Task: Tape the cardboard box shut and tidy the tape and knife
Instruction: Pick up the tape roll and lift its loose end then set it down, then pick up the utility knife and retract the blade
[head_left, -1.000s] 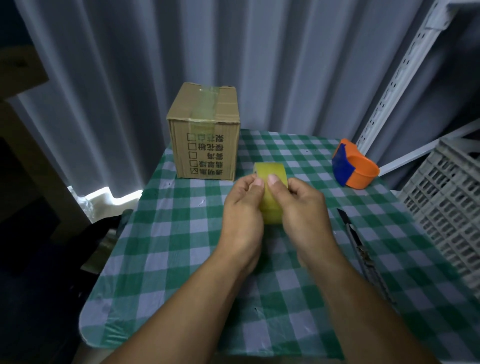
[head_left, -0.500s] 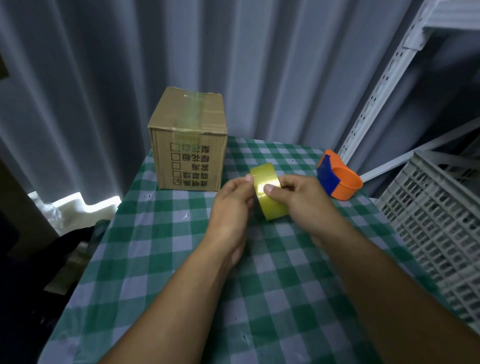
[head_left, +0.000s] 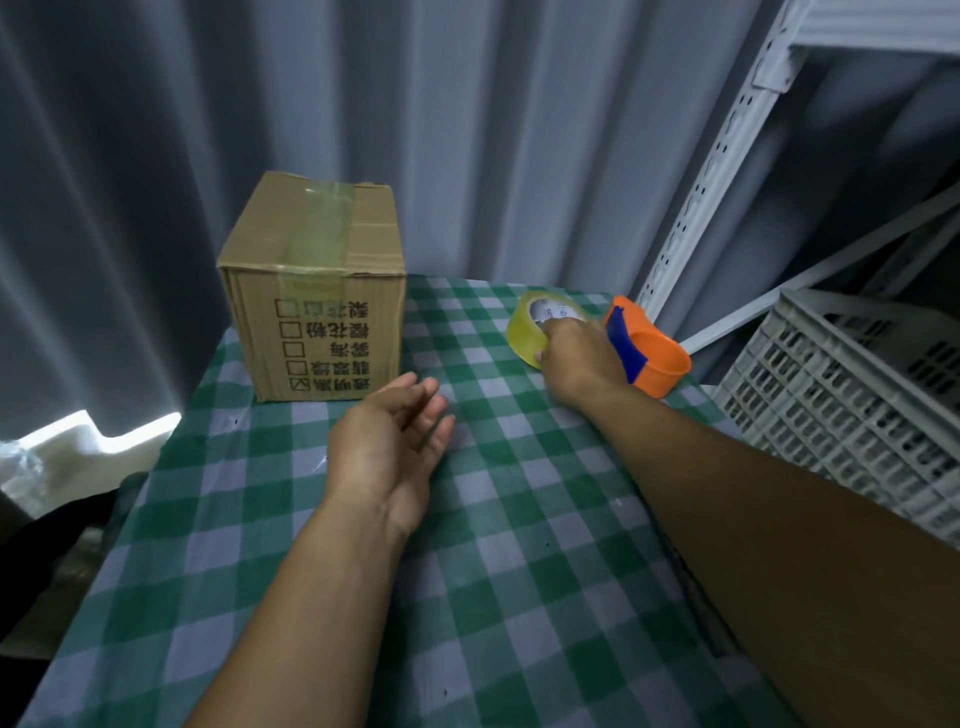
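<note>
A brown cardboard box (head_left: 317, 291) stands at the back left of the checked table, its flaps down under a strip of clear tape across the top. My right hand (head_left: 579, 361) grips a yellowish tape roll (head_left: 527, 332) at the back right, just left of an orange and blue tape dispenser (head_left: 649, 353). The roll is tilted, low over the cloth or on it. My left hand (head_left: 395, 441) hovers open over the table's middle, palm up, holding nothing. The knife is hidden, probably under my right forearm.
The green and white checked cloth (head_left: 493, 571) covers the table. A white plastic crate (head_left: 852, 405) stands to the right, beside a white metal shelf post (head_left: 717, 156). Grey curtains hang behind the table.
My left hand let go of the tape roll and drew back, open. My right hand carried the roll away to the back right, next to the orange dispenser.
</note>
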